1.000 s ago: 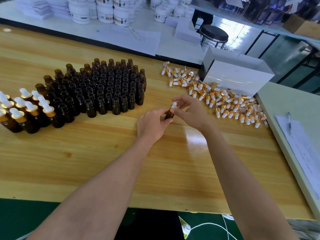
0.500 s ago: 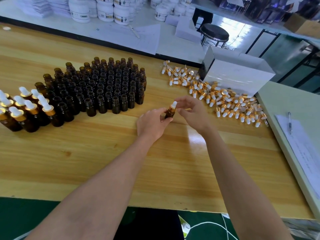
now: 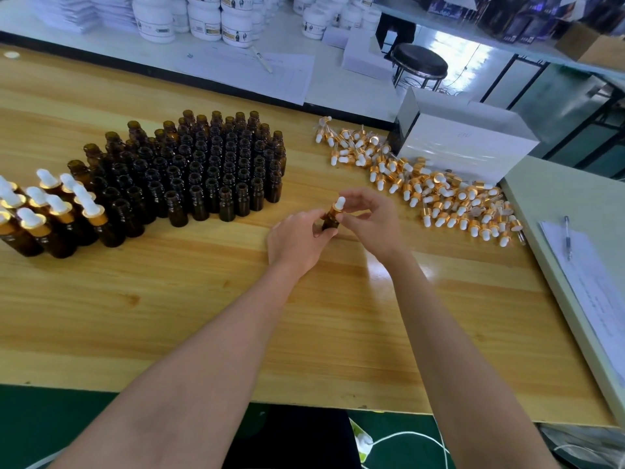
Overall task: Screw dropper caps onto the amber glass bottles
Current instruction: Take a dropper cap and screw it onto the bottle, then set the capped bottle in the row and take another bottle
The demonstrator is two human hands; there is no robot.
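Note:
My left hand (image 3: 297, 238) grips a small amber bottle (image 3: 329, 221) above the wooden table (image 3: 203, 316), its body mostly hidden by my fingers. A gold dropper cap with a white bulb (image 3: 338, 205) sits on the bottle's neck, and my right hand (image 3: 370, 221) pinches the gold collar with thumb and fingers. Several uncapped amber bottles (image 3: 209, 170) stand in a block to the left. Further left stand several capped bottles (image 3: 50, 214). A heap of loose dropper caps (image 3: 433, 191) lies to the right.
A white wrapped box (image 3: 466, 143) stands behind the cap heap. At the right edge lies a paper sheet with a pen (image 3: 567, 235) on a pale table. White jars (image 3: 203, 18) and papers fill the bench behind. A black stool (image 3: 419, 60) stands beyond it.
The right hand's fingers have shifted round the cap between frames, opening and closing on the collar. The bottle stays in the left hand at nearly the same spot.

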